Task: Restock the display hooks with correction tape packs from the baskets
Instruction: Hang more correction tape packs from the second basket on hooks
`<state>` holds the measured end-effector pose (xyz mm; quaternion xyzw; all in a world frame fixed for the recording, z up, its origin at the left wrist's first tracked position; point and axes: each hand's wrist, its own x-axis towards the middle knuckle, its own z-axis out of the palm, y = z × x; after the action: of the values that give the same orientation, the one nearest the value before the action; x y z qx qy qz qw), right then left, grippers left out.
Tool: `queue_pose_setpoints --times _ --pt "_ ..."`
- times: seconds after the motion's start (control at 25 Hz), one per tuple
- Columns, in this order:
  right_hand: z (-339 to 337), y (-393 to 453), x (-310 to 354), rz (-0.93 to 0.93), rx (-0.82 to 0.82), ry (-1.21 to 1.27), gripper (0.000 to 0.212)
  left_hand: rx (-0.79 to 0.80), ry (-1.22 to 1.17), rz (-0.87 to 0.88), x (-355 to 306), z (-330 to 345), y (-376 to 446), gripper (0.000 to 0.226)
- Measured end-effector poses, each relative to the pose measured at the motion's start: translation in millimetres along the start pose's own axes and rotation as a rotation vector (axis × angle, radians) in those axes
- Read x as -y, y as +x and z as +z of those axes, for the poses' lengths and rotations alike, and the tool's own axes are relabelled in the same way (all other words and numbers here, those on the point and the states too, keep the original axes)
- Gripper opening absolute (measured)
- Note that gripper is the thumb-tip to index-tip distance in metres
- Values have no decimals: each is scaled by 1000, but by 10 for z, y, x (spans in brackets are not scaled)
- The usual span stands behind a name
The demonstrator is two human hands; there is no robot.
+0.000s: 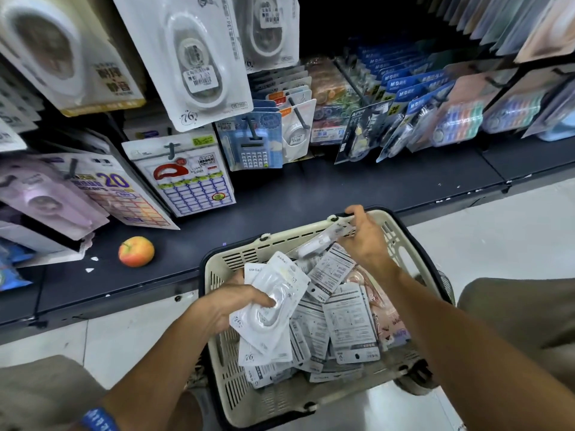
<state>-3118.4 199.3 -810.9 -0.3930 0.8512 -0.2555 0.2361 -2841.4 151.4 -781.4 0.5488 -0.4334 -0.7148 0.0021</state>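
A cream plastic basket (401, 241) sits on the floor between my knees, filled with several white correction tape packs (348, 325). My left hand (230, 303) grips a small stack of packs (270, 309) at the basket's left side, thumb on the clear blister. My right hand (367, 241) is at the basket's far rim, fingers closed on one pack (323, 242) lifted edge-on. Matching white packs hang on a display hook (193, 57) at the top, above and left of the basket.
A dark base shelf (311, 194) runs across in front of the basket, with an apple (136, 251) lying on it at left. Label sheets (189, 178), a calculator pack (253, 144) and blue stationery packs (413, 101) hang on other hooks. Pale tiled floor (497, 231) lies to the right.
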Motion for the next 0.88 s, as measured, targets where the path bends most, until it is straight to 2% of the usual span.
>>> queue_pose_setpoints --times 0.08,0.16,0.24,0.32,0.44,0.52,0.56,0.64,0.68,0.76,0.88 --pt "78 -65 -40 -116 25 -33 39 -56 -22 44 -2 -23 26 48" --pt "151 -131 -21 -267 69 -298 19 -125 1 70 -9 -65 42 49" --pt "68 -106 21 -302 134 -306 17 -145 183 59 30 -93 67 49" --pt "-241 -57 130 -217 241 79 18 -101 395 13 86 -60 51 46" --pt "-863 48 243 -162 240 543 8 -108 472 12 140 -10 31 43" --pt "-1030 68 304 -127 355 710 11 -164 380 51 105 -66 32 46" --pt "-987 49 339 -97 449 717 9 -161 299 58 86 -97 29 53" --pt "-697 -101 411 -42 636 612 6 -70 102 39 53 -114 14 70" --pt "-510 -201 455 -49 690 542 8 -5 7 28 33 -88 0 70" --pt "-151 -359 563 -89 649 456 14 106 -193 32 -20 -26 -21 58" --pt "193 -452 722 -102 408 464 22 217 -398 58 -92 -51 -42 56"
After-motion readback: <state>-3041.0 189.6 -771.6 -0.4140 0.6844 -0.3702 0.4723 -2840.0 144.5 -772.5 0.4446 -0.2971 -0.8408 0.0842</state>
